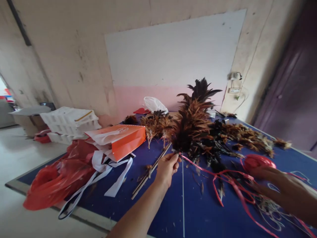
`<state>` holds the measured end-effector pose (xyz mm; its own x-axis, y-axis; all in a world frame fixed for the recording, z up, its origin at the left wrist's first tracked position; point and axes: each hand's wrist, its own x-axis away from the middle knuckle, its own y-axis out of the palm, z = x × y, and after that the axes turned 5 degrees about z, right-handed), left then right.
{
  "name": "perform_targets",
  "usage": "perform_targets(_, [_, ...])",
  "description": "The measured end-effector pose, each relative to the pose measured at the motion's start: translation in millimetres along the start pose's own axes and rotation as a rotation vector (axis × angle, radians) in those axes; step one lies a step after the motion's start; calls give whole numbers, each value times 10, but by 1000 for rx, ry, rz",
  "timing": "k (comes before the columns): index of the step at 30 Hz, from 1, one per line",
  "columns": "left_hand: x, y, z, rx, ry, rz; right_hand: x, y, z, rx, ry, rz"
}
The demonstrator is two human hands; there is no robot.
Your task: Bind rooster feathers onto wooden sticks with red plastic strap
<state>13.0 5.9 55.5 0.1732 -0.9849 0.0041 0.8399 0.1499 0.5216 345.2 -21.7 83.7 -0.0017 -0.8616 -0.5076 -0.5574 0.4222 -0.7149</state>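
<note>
My left hand (pixel 167 167) is closed in a pinch at the base of an upright bunch of brown and black feathers (pixel 192 119), where a red plastic string (pixel 224 185) starts. The string runs right across the blue table (pixel 188 211) toward my right hand (pixel 279 185). My right hand reaches toward a red spool of string (pixel 257 162) and touches it; its fingers are blurred. Thin sticks (pixel 151 172) lie beside my left hand.
Loose feathers (pixel 247 135) spread over the far right of the table. An orange paper bag (pixel 119 138) and a red plastic bag (pixel 59 178) lie at the left edge. White crates (pixel 70 124) stand on the floor. A dark door (pixel 294 82) is at right.
</note>
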Motion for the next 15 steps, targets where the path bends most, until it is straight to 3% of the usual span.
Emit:
perform_targets(3, [-2, 76, -110, -18, -19, -61, -87, 323, -693, -307, 44, -108])
perform_targets(6, [-2, 50, -211, -21, -26, -53, -168, 904, -1157, -458, 25, -126])
perform_targets(8, [-12, -7, -247, -20, -37, -25, -208, 1297, -1290, -583, 36, -208])
perform_targets(10, [-30, -69, -258, -14, -43, 4, -226, 1600, -1335, -627, 154, -249])
perform_targets(12, [-51, -117, -262, -5, -45, 26, -224, 1775, -1350, -659, 238, -241])
perform_targets(15, [-76, -152, -280, 3, -60, 40, -198, 1848, -1378, -750, 300, -179])
